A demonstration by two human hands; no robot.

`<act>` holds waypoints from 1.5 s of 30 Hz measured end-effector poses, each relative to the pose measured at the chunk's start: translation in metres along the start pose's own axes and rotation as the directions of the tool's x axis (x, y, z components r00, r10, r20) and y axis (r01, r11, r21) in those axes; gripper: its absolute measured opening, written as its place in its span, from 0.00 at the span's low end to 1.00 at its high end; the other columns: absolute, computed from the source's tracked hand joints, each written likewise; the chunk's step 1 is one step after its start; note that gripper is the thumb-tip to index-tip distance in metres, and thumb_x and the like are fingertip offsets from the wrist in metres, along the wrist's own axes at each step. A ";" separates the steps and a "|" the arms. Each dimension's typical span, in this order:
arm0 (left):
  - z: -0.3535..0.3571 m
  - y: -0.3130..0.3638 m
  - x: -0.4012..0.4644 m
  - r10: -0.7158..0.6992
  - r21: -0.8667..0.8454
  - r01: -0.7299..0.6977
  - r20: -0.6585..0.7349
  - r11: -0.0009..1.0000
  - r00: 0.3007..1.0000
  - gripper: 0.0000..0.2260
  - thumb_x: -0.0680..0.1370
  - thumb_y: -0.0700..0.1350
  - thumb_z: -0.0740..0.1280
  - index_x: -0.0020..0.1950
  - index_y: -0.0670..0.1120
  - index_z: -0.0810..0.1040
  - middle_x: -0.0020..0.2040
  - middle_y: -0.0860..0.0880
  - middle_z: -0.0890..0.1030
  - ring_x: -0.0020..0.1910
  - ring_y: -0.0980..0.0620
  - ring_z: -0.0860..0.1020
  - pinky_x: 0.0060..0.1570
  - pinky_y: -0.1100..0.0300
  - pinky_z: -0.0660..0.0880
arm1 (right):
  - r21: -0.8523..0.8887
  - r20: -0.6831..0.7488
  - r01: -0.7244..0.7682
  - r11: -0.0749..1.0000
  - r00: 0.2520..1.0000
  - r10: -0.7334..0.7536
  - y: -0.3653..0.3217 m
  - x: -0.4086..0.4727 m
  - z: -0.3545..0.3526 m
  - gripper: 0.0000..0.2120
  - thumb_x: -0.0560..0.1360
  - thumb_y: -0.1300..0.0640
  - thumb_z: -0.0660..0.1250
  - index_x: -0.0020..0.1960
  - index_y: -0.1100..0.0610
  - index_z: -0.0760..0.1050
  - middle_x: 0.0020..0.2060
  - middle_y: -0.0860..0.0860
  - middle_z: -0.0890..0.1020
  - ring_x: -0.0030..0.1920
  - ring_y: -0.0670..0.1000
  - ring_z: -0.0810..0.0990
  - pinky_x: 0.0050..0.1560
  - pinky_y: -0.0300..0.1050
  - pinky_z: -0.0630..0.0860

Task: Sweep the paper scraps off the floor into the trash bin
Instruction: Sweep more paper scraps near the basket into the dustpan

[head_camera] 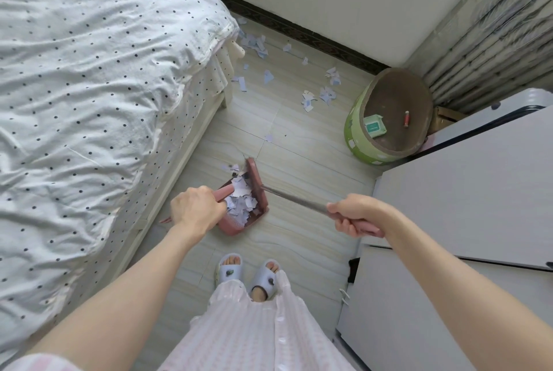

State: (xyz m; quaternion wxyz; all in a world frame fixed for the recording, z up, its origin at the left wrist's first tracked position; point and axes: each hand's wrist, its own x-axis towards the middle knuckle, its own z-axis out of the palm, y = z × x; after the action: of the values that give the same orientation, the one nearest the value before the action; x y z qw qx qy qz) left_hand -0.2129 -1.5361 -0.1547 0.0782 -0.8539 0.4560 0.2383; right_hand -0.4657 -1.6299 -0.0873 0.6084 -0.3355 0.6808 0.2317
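A dusty-pink dustpan [232, 222] sits on the pale tile floor beside the bed, heaped with white and lilac paper scraps [241, 203]. My left hand [196, 209] grips its pink handle. My right hand [354, 215] holds the pink grip of a broom whose metal shaft [293, 199] runs to the pink broom head [256, 186], pressed against the scraps at the pan's mouth. More scraps [309, 99] lie scattered farther off toward the wall and by the bed corner. The green trash bin [359, 131] stands at the right, a green packet and a small red item inside.
A bed with a dotted white cover [89, 86] fills the left side. A grey cabinet [466, 191] stands along the right. A dark skirting board [299, 32] and a radiator [493, 41] close the far end. My slippered feet [248, 273] stand just behind the dustpan.
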 end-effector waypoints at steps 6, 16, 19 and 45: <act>-0.002 -0.018 -0.005 -0.100 -0.073 0.099 -0.002 0.992 0.995 0.16 0.74 0.49 0.63 0.54 0.42 0.81 0.52 0.38 0.82 0.53 0.38 0.79 0.49 0.55 0.73 | -0.381 -0.221 0.066 0.922 0.962 -0.160 -0.036 0.010 0.008 0.22 0.81 0.53 0.52 0.31 0.59 0.63 0.17 0.52 0.69 0.15 0.49 0.64 0.26 0.38 0.64; 0.006 -0.048 -0.004 -0.213 -0.091 0.212 -0.002 0.973 0.977 0.16 0.74 0.51 0.63 0.54 0.42 0.81 0.51 0.38 0.82 0.52 0.38 0.80 0.49 0.54 0.73 | -0.687 -0.290 0.041 0.726 0.900 -0.326 -0.060 0.059 0.055 0.08 0.82 0.60 0.53 0.52 0.61 0.68 0.30 0.54 0.72 0.25 0.51 0.70 0.24 0.40 0.67; 0.003 -0.051 -0.002 -0.229 -0.102 0.227 -0.011 0.969 0.973 0.16 0.74 0.51 0.63 0.54 0.42 0.81 0.51 0.38 0.82 0.52 0.38 0.80 0.49 0.54 0.73 | -0.738 -0.267 0.013 0.675 0.913 -0.309 -0.050 0.067 0.060 0.12 0.81 0.61 0.52 0.59 0.63 0.70 0.31 0.53 0.71 0.27 0.50 0.73 0.34 0.45 0.73; -0.007 -0.043 -0.008 -0.229 -0.148 0.229 0.023 0.962 0.973 0.15 0.75 0.50 0.63 0.55 0.43 0.81 0.52 0.39 0.82 0.53 0.39 0.79 0.49 0.54 0.73 | -0.621 -0.171 0.114 0.775 0.946 -0.276 -0.055 0.012 -0.028 0.12 0.80 0.53 0.59 0.41 0.59 0.68 0.27 0.52 0.70 0.23 0.49 0.64 0.23 0.36 0.63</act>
State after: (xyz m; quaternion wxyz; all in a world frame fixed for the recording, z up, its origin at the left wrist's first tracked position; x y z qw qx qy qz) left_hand -0.1789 -1.5082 -0.1483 0.0422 -0.9036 0.3348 0.2638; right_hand -0.4437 -1.6889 -0.0893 0.3987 -0.6075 0.6041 0.3270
